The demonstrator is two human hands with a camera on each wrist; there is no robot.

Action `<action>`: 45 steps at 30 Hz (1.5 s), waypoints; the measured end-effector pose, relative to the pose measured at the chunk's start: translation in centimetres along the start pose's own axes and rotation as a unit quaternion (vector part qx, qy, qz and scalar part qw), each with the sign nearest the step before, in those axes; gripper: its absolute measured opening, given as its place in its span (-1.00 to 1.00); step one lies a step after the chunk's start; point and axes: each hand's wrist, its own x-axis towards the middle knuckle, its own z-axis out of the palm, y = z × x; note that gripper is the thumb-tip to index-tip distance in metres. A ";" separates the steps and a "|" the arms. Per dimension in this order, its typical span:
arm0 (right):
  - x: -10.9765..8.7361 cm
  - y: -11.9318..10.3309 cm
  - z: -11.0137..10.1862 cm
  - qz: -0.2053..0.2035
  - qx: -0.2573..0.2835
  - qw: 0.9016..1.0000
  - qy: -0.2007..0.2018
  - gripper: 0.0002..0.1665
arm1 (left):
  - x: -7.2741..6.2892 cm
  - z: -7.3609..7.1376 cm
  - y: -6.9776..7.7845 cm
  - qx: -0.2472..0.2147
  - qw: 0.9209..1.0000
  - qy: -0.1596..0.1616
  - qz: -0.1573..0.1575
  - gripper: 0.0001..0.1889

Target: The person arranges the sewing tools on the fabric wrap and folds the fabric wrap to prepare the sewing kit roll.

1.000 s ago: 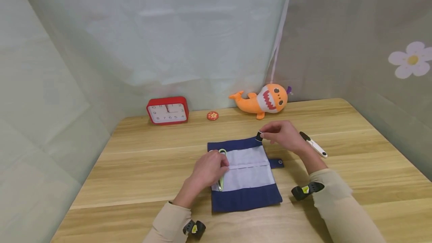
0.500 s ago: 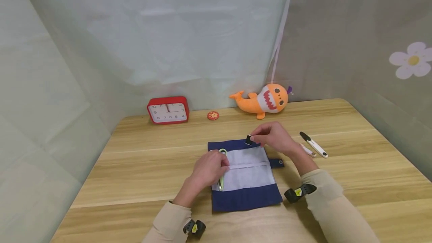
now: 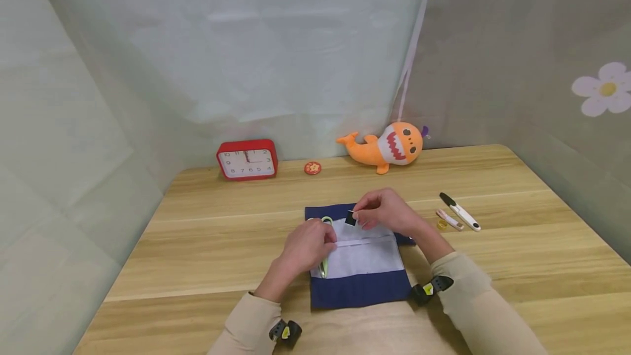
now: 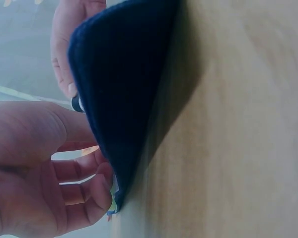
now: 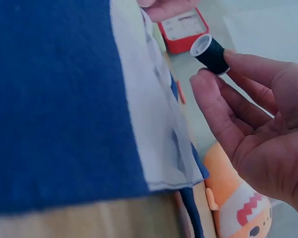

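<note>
A navy fabric pouch (image 3: 360, 292) lies unfolded on the table, its pale lining crossed by a white strip (image 3: 367, 241). Over the lining's upper part, my right hand (image 3: 386, 212) pinches a spool of black thread (image 5: 212, 54) between thumb and fingertips. The spool is held clear of the cloth. My left hand (image 3: 307, 245) rests at the pouch's left side, thumb and curled fingers gripping the left part of the strip. Beneath that hand are green-handled scissors (image 3: 323, 267), partly hidden by it. The pouch's near flap (image 4: 119, 74) hides some left fingertips in the left wrist view.
Right of the pouch lie white thread snips with a black cover (image 3: 460, 212), a small pink-and-white item (image 3: 449, 219) and a yellow ring (image 3: 442, 224). Along the back stand a red clock (image 3: 247, 160), a round red disc (image 3: 313, 167) and an orange plush shark (image 3: 382, 147).
My right hand has carried the spool left and nearer, from the pouch's far right corner to over the lining. The pink-and-white item and yellow ring have come into view. My left hand stays put.
</note>
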 end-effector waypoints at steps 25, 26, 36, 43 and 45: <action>0.6 0.6 2.0 -0.011 -0.029 0.998 -0.057 -0.89 | 0.1 0.0 0.1 -0.008 1.000 -0.004 -0.001 -0.92; 0.6 0.6 2.0 -0.011 -0.033 0.998 -0.056 -0.90 | 0.1 0.0 0.1 -0.008 1.000 -0.004 -0.001 -0.90; 0.5 0.0 2.5 -0.009 -0.076 0.996 -0.045 -0.89 | 0.1 0.0 0.0 -0.020 1.000 -0.010 0.001 -0.87; 0.6 -0.2 2.7 0.002 -0.089 0.995 -0.043 -0.90 | 0.1 -0.1 -0.2 -0.021 1.000 -0.012 0.018 -0.86; 0.6 -0.3 2.7 0.004 -0.093 0.995 -0.041 -0.90 | 0.2 -0.1 -0.3 -0.022 0.999 -0.014 0.023 -0.86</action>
